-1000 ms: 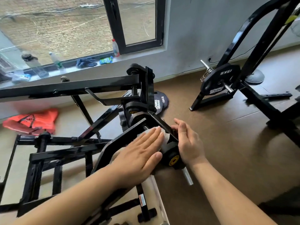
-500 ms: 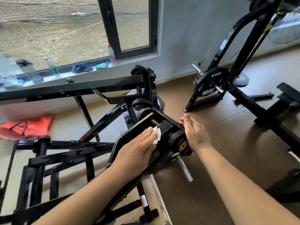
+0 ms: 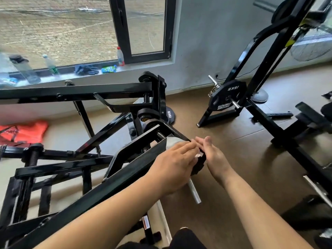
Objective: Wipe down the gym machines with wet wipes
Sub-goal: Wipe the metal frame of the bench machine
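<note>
The step in hand looks like wiping the loading end of the black lever arm (image 3: 125,178) of a plate-loaded gym machine. The left hand (image 3: 172,166) lies over that end with its fingers nearly straight and close together, pressing down. Only a small white scrap of the wet wipe (image 3: 199,155) shows, at about 4 o'clock from the middle of the view, just past the left fingertips and between the two hands. The right hand (image 3: 214,157) sits at 3 o'clock of the wipe, thumb up, against the far side of the black hub (image 3: 199,165). Whether its fingers curl round the hub or merely steady it I cannot tell.

The chrome plate peg (image 3: 194,193) pokes out at 6 o'clock of the hub, and nothing touches it. Judging by this, the next move calls for sliding the wipe round the hub and down the peg, while the other hand braces the arm so that it does not swing. The second machine, carrying a 15 kg plate (image 3: 228,96) at 2 o'clock of the hands, would come after.
</note>
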A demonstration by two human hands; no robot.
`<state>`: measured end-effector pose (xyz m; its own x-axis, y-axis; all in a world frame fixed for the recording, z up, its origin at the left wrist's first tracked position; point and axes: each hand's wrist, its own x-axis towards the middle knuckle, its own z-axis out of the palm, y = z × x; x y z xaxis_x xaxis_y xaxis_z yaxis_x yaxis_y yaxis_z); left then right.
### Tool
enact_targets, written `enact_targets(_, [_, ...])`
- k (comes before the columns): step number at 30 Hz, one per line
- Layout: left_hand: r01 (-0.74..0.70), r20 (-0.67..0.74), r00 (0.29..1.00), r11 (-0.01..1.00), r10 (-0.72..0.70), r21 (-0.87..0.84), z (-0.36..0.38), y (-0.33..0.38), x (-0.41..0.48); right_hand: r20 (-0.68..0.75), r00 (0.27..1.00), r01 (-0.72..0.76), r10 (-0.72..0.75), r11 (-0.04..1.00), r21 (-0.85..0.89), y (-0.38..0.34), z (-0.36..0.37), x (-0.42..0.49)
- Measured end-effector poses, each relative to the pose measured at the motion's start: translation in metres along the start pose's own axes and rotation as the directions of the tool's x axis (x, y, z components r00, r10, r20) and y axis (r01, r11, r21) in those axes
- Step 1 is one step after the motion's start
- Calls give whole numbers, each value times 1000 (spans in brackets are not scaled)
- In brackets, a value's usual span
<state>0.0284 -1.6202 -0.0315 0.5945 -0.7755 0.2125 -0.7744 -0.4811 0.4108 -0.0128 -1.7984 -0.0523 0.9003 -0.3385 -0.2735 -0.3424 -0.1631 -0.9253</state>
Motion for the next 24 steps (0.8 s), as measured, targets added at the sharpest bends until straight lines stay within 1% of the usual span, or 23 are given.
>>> enact_targets(1, [-3, 9, 1000, 1000, 3, 6, -2, -4, -8, 3, 999, 43, -43, 997, -62, 6, -2, 2])
enact_targets(3, [10, 33, 999, 1000, -10, 10, -6, -7, -17, 4, 995, 99, -100, 987, -130, 13, -7, 6])
enact_targets(5, [39, 58, 997, 999, -41, 34, -3, -2, -2, -16, 991, 129, -133, 980, -153, 13, -12, 7])
enact_targets(7, [36, 82, 996, 993, -45, 109, 10, 7, 28, -31, 990, 132, -139, 977, -168, 10, -14, 10])
enact_targets(9, [73, 65, 995, 988, -82, 136, 16, 16, 45, -47, 992, 110, -120, 978, -177, 5, -17, 13])
enact_targets(11, [85, -15, 996, 985, -84, 147, 15, 19, 32, -37, 991, 118, -128, 973, -197, 0, -18, 15])
enact_targets(13, [117, -83, 990, 990, -111, 79, 7, 18, 0, -22, 990, 129, -138, 962, -242, -3, -18, 13])
enact_targets(14, [152, -104, 983, 988, -151, 6, 1, 17, -16, -19, 989, 137, -147, 955, -264, -4, -18, 12])
enact_targets(16, [224, -109, 964, 962, -242, -158, -4, 11, -33, -31, 986, 145, -161, 944, -296, -5, -15, 11])
enact_targets(17, [237, -105, 960, 953, -259, -187, -3, 8, -32, -46, 986, 137, -158, 942, -307, -7, -12, 9])
enact_targets(20, [193, -87, 974, 969, -207, -152, 10, 13, -4, -84, 986, 109, -144, 937, -332, -10, -7, 3])
enact_targets(22, [172, -132, 973, 977, -189, -130, 17, 19, 6, -81, 987, 104, -138, 938, -330, -9, -4, -4])
enact_targets(24, [147, -157, 974, 982, -165, -120, 19, 18, -6, -75, 990, 93, -117, 958, -273, -8, -2, -11])
